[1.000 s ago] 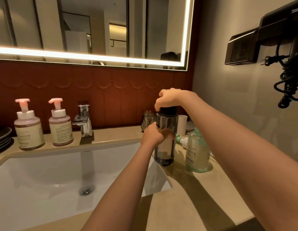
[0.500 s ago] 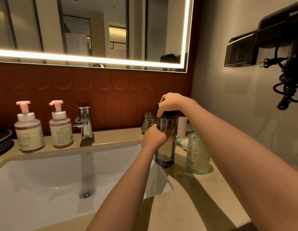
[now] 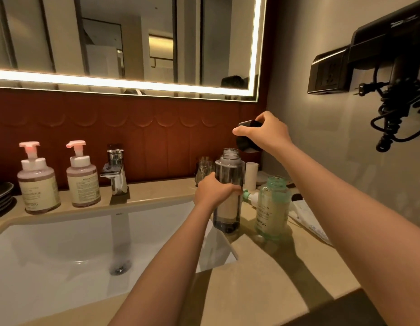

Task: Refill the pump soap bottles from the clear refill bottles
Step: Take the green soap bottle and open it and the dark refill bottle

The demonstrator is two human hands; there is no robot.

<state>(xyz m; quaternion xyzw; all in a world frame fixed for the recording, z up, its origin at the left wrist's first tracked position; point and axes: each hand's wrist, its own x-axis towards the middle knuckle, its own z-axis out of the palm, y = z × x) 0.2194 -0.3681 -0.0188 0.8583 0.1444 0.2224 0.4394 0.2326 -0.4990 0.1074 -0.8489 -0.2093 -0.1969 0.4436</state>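
Surrounding counter (image 3: 263,285): smooth beige stone-look slab, a flat stand for both bottles, right of the white ceramic basin (image 3: 51,255).
Clear refill bottle (image 3: 229,208): tall plastic cylinder, upright at the basin's corner, threaded neck bared for pouring.
Green pump bottle (image 3: 272,208): rounded translucent plastic, just beside it, with its mouth open to receive.
Left hand (image 3: 213,191): wrapped round the refill bottle's middle, steadying it.
Right hand (image 3: 267,135): pinching the black round cap (image 3: 245,143) above the neck, held clear.
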